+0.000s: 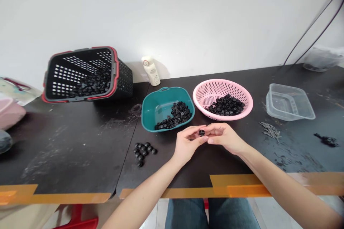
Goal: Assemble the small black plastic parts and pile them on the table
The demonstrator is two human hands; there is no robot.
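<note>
Between my two hands is a small round black part [201, 132], pinched by the fingertips over the table's near middle. My left hand [187, 143] is closed on it from the left. From the other side my right hand [223, 136] has its thumb and fingers closed at the same part. Just beyond the hands stand a teal basin [150, 109] with small black discs [179, 114] in it and a pink colander [202, 93] of black rings [227, 105]. Several domed black pieces [144, 152] lie loose on the table, left of my left hand.
A dark crate [125, 78] with red trim lies tilted at the back left, black parts inside. Near the wall is a white bottle [152, 71]. Rightward are a clear tub [290, 109], thin metal pins [270, 130] and a black pile [326, 140]. Orange tape [188, 193] lines the front edge.
</note>
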